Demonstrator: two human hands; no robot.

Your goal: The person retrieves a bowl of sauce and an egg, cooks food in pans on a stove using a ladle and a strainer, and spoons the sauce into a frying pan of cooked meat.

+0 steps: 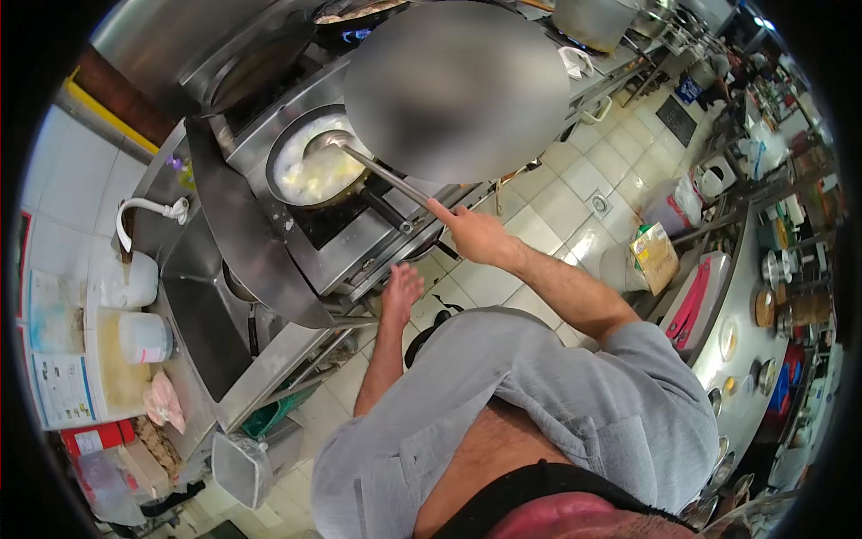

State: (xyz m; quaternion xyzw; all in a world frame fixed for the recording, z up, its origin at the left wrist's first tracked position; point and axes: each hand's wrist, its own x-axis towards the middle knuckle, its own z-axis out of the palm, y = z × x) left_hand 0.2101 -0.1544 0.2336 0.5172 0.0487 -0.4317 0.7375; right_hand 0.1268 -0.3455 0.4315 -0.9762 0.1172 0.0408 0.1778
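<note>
We see the right hand (479,235), fingers round a ladle (386,173) whose bowl sits in the pan (270,169); the left hand (401,293), empty, fingers apart. We judge the ladle stiff, bowl-heavy — best held by the handle's far end.

From here, the round, dark-rimmed pan (343,198) sits on the stove (277,217), handle pointing outward. It contains a white, foamy liquid (314,182) with yellowish pieces. The metal ladle (382,171) is inclined: bowl within the pan, long shaft extending over the rim.
</note>
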